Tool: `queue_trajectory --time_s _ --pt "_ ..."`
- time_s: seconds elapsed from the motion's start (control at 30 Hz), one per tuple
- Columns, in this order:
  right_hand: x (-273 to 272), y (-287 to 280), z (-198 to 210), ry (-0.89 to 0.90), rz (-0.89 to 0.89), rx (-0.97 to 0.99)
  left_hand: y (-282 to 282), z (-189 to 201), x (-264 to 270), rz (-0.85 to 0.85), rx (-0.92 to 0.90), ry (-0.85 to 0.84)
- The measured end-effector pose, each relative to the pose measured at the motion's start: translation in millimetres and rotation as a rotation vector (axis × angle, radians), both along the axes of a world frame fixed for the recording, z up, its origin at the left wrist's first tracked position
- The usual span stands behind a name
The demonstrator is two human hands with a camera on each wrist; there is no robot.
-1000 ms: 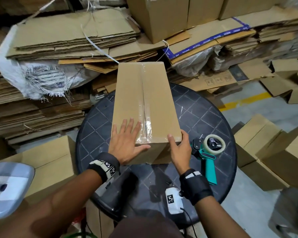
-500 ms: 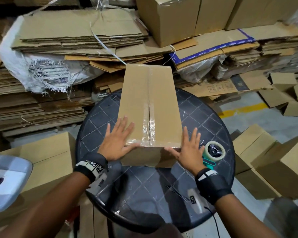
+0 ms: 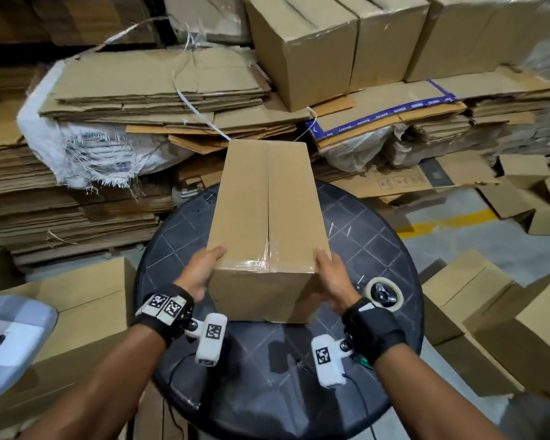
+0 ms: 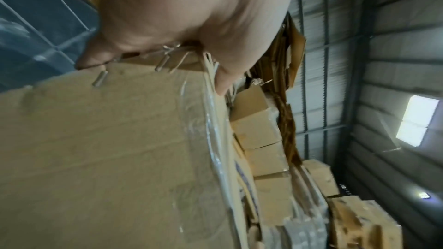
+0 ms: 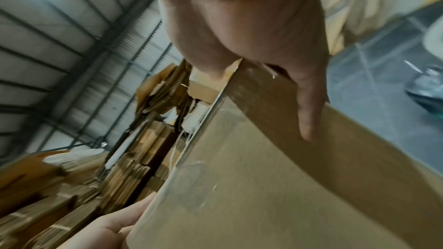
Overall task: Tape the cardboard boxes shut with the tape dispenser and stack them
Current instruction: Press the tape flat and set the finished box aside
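where both palms lay flat before, left hand (image 3: pixel 200 270) and right hand (image 3: pixel 334 282) fingers now clasp the box (image 3: pixel 267 217).

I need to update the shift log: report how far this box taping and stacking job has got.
Done: the cardboard box has clear tape along its top seam, and the tape dispenser lies set down on the round table. In hand: the left hand and right hand grip the box's near corners. Left: stacking this box; whether more boxes need taping can't be told.
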State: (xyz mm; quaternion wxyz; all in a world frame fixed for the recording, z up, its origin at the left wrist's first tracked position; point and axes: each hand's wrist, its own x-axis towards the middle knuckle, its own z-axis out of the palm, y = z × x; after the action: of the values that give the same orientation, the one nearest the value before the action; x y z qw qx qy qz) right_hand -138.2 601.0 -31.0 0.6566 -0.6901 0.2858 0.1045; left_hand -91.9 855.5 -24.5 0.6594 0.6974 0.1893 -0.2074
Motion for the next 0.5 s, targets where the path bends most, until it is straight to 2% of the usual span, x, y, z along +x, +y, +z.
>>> queue_trajectory --time_s 0.1,0.3,0.5 --pt "4.4 -30.4 48.9 -0.036 0.045 -0.105 -26.4 52.2 -1.1 -0.039 0.063 -0.093" --pt "-10.7 -114.3 141.0 -0.127 0.105 -0.12 -100.6 156.7 -34.4 -0.013 0.105 -0.201" --pt "-32.0 -195.3 208.3 -0.313 0.171 -0.171 -179.6 231.8 -77.9 0.059 0.068 -0.362"
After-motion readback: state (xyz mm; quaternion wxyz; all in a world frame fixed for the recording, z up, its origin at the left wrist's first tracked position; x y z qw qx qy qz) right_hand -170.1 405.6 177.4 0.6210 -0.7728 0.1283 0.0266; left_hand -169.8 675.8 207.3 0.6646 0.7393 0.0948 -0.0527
